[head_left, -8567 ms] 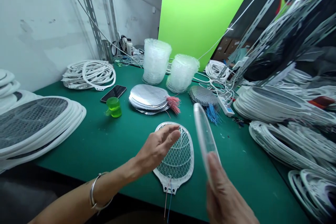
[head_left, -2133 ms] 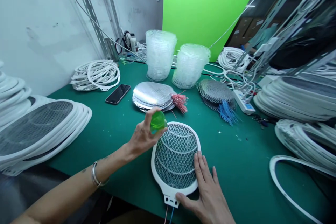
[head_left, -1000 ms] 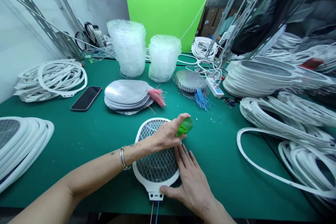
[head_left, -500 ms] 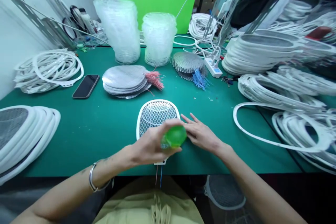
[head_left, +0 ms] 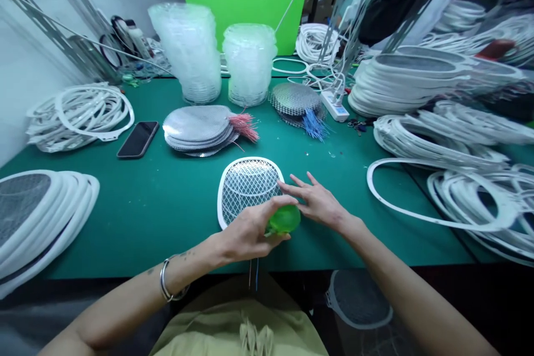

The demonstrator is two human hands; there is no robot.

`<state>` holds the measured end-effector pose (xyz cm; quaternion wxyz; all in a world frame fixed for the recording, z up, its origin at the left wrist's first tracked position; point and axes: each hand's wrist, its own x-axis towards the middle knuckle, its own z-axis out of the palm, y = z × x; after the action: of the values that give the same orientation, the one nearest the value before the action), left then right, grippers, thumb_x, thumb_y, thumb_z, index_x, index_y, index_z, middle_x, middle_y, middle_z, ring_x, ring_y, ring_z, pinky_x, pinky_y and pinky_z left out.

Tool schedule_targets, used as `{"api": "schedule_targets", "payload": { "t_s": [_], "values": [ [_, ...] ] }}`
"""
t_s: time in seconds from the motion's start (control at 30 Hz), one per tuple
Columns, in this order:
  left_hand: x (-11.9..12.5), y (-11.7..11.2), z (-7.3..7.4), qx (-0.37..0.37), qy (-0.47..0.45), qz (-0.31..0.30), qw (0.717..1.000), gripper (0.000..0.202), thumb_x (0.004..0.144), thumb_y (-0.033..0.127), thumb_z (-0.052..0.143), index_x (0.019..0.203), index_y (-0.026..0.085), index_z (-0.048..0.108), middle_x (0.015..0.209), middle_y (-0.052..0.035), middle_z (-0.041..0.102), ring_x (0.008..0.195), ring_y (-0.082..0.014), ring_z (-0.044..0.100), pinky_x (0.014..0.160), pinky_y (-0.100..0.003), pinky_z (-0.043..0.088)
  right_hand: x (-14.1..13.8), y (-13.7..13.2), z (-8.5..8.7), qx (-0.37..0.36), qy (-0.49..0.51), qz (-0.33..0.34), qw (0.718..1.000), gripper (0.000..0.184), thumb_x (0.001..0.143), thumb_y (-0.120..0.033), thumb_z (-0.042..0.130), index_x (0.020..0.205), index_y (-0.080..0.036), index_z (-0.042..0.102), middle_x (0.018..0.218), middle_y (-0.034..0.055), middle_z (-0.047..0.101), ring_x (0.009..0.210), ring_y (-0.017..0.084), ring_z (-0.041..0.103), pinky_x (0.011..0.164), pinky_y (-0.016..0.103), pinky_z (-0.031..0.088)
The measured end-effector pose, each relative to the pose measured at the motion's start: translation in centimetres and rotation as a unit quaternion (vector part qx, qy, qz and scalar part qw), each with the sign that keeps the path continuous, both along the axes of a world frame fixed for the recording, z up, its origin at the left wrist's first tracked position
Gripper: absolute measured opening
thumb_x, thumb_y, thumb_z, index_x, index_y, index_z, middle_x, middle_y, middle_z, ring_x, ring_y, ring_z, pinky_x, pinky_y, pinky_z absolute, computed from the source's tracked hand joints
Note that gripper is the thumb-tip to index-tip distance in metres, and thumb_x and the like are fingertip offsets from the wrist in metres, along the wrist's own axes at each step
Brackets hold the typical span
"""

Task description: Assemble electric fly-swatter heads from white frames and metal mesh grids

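In front of me a white-framed mesh racket head lies flat on the green table, its lower part hidden by my left hand. A red and a blue wire hang from its near end over the table edge. My left hand is closed round a bright green, see-through rounded object, held over the lower right of the frame. Its exact kind is hard to make out. My right hand has its fingers spread, with the fingertips at the frame's right rim.
Grey mesh sheets with red wires and mesh sheets with blue wires lie behind. A phone rests at the left. White frames are stacked on both sides. Clear plastic stacks and a power strip stand farther back.
The green object in my left hand has shifted slightly right and down. My right hand's fingers have moved a little up and left onto the frame's right rim.
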<state>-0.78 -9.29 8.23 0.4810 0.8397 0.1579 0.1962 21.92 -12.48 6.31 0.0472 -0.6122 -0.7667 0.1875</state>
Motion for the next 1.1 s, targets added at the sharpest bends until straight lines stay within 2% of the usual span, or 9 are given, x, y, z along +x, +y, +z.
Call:
{"api": "schedule_targets", "payload": {
  "t_s": [0.1, 0.23, 0.47, 0.53, 0.6, 0.73, 0.9, 1.0, 1.1],
  "values": [
    [-1.3, -0.5, 0.4, 0.006, -0.055, 0.046, 0.997, 0.06, 0.084, 0.024, 0.068, 0.133, 0.027, 0.034, 0.124, -0.0098, 0.058, 0.094, -0.0189, 0.064, 0.076, -0.028, 0.055, -0.1, 0.0, -0.2, 0.009, -0.001, -0.002, 1.0, 0.051, 0.096, -0.034, 0.048, 0.146, -0.031, 0.036, 0.144, 0.0002, 0.047, 0.141, 0.023, 0.028, 0.118, 0.055, 0.014],
    [-2.9, -1.2, 0.5, 0.005, 0.03, -0.013, 0.999, 0.053, 0.085, 0.021, 0.064, 0.132, 0.027, 0.04, 0.118, -0.0069, 0.062, 0.092, -0.0186, 0.065, 0.074, -0.028, 0.055, -0.3, -0.1, -0.3, 0.004, 0.0, -0.003, 1.0, 0.055, 0.094, -0.033, 0.051, 0.147, -0.03, 0.035, 0.142, 0.0028, 0.049, 0.14, 0.023, 0.028, 0.118, 0.055, 0.014],
    [-3.6, -2.1, -0.3, -0.004, 0.011, 0.016, 1.0, 0.055, 0.082, 0.016, 0.066, 0.13, 0.027, 0.043, 0.126, -0.0083, 0.059, 0.109, -0.0236, 0.062, 0.09, -0.036, 0.054, -0.3, -0.3, -0.6, 0.02, 0.005, -0.015, 1.0, 0.054, 0.095, -0.032, 0.048, 0.147, -0.034, 0.032, 0.144, -0.0001, 0.046, 0.141, 0.023, 0.027, 0.118, 0.056, 0.014],
    [-4.4, -1.1, 0.1, -0.068, 0.014, 0.081, 0.994, 0.059, 0.081, 0.021, 0.07, 0.132, 0.029, 0.04, 0.122, -0.0066, 0.061, 0.1, -0.0215, 0.066, 0.082, -0.034, 0.058, -0.3, -0.6, -0.9, 0.018, 0.029, -0.02, 0.999, 0.053, 0.096, -0.034, 0.047, 0.147, -0.034, 0.033, 0.146, -0.0012, 0.044, 0.142, 0.023, 0.024, 0.118, 0.056, 0.012],
    [-5.9, 1.1, 0.6, -0.092, -0.029, 0.22, 0.971, 0.069, 0.08, 0.028, 0.073, 0.136, 0.031, 0.034, 0.12, -0.0051, 0.06, 0.095, -0.0213, 0.067, 0.076, -0.034, 0.06, -0.4, -1.1, -1.3, 0.024, 0.083, -0.036, 0.996, 0.051, 0.097, -0.036, 0.044, 0.147, -0.034, 0.034, 0.148, -0.0029, 0.041, 0.143, 0.022, 0.021, 0.119, 0.054, 0.012],
    [-10.3, 7.7, 0.3, 0.09, -0.001, 0.487, 0.869, 0.071, 0.077, 0.04, 0.075, 0.136, 0.033, 0.035, 0.128, -0.0033, 0.054, 0.096, -0.0263, 0.065, 0.08, -0.044, 0.058, -1.6, -2.7, -2.7, 0.062, 0.162, -0.123, 0.977, 0.053, 0.098, -0.046, 0.036, 0.149, -0.03, 0.03, 0.152, -0.0029, 0.034, 0.145, 0.02, 0.015, 0.12, 0.048, 0.013],
    [-13.6, 12.4, -2.1, 0.154, 0.117, 0.509, 0.839, 0.078, 0.079, 0.047, 0.071, 0.142, 0.026, 0.031, 0.136, -0.0097, 0.051, 0.109, -0.033, 0.062, 0.089, -0.05, 0.053, -3.1, -3.7, -5.0, 0.067, 0.032, -0.207, 0.976, 0.081, 0.089, -0.069, 0.034, 0.15, -0.016, 0.028, 0.158, 0.007, 0.012, 0.145, 0.029, -0.004, 0.117, 0.058, 0.001],
    [-13.0, 10.7, -2.5, 0.24, 0.083, 0.537, 0.804, 0.097, 0.073, 0.05, 0.075, 0.148, 0.019, 0.022, 0.15, -0.0174, 0.034, 0.136, -0.0363, 0.038, 0.106, -0.053, 0.04, -3.2, -3.6, -5.8, 0.039, 0.036, -0.222, 0.974, 0.08, 0.089, -0.071, 0.029, 0.149, -0.019, 0.031, 0.159, 0.0039, 0.013, 0.146, 0.029, -0.004, 0.116, 0.059, 0.001],
    [-11.1, 5.7, -2.9, 0.272, 0.088, 0.503, 0.815, 0.05, 0.087, 0.042, 0.061, 0.132, 0.02, 0.051, 0.143, -0.0122, 0.048, 0.139, -0.0309, 0.036, 0.116, -0.056, 0.023, -3.1, -3.5, -6.1, 0.018, 0.073, -0.244, 0.967, 0.082, 0.086, -0.075, 0.029, 0.148, -0.02, 0.036, 0.157, 0.0031, 0.021, 0.145, 0.033, 0.0, 0.115, 0.062, 0.007]
  ]
}}
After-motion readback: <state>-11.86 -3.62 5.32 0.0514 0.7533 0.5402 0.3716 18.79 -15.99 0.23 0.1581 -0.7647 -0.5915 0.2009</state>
